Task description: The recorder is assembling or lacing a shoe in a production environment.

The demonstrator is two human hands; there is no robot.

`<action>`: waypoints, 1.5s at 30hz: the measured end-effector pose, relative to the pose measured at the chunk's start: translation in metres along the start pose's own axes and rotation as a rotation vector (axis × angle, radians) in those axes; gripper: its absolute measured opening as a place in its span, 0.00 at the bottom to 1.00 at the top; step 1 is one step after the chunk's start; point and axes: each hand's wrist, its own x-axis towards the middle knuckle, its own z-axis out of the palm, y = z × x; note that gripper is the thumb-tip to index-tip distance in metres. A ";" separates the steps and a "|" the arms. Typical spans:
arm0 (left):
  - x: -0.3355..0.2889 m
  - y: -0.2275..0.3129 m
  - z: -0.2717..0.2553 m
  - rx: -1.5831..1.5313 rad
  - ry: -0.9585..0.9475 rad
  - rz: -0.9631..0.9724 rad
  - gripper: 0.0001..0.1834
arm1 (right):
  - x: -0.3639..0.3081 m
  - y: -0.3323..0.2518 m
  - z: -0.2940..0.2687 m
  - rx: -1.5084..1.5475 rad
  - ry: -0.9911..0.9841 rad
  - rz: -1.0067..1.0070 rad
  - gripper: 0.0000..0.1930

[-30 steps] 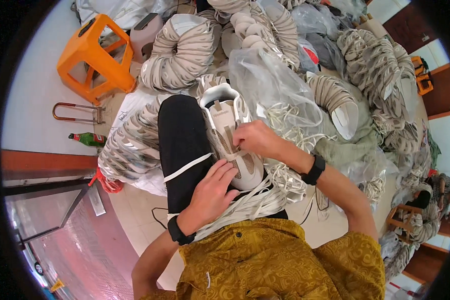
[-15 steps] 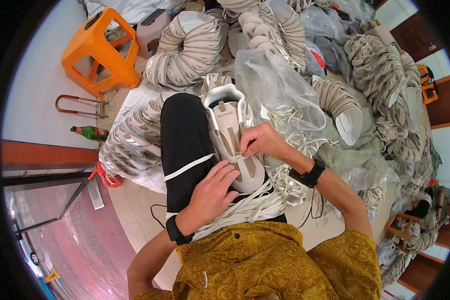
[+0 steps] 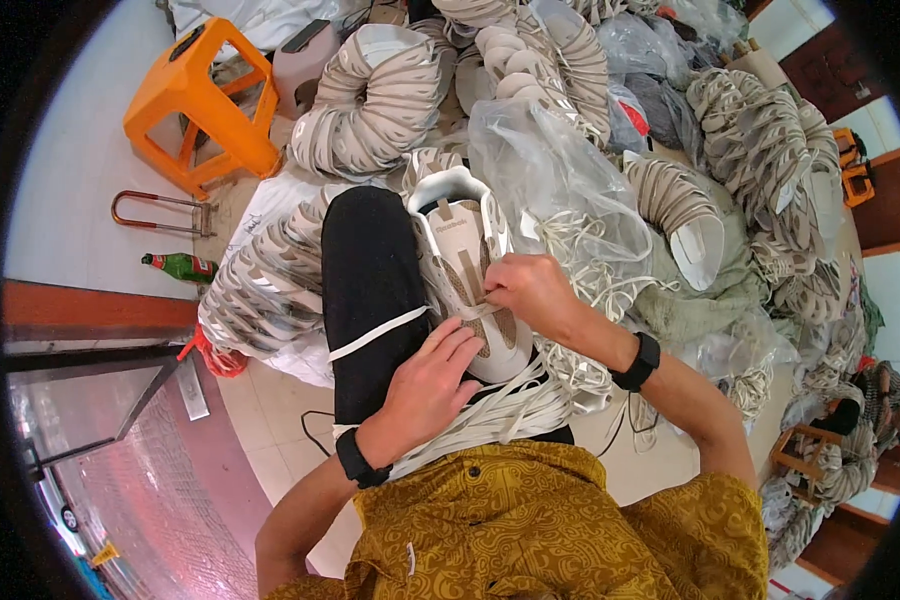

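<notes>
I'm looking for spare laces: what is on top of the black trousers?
On the black trousers are a white strip, pale laces and a beige shoe upper. What lies directly beneath them is covered and cannot be seen.

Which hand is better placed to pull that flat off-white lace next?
Probably the right hand: it seems to pinch the flat off-white lace, while the left hand lies against the left side of the beige-and-white shoe.

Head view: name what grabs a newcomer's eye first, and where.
Likely first is the bright orange stool at upper left. Next, at the centre, the left hand and right hand touch a beige shoe. Curled stacks of shoe uppers crowd the top and right.
</notes>
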 end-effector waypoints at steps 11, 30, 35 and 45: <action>-0.001 -0.003 -0.001 -0.033 -0.021 -0.029 0.27 | 0.004 -0.004 0.009 0.375 -0.153 0.349 0.06; -0.001 -0.005 0.002 -0.035 -0.004 -0.003 0.27 | -0.006 -0.008 0.005 0.089 -0.051 0.371 0.06; -0.002 -0.005 0.001 -0.071 -0.016 -0.014 0.27 | -0.003 -0.012 0.012 0.438 0.013 0.624 0.08; 0.013 -0.017 0.001 -0.036 0.199 -0.060 0.16 | 0.003 -0.022 0.004 0.325 -0.111 0.472 0.07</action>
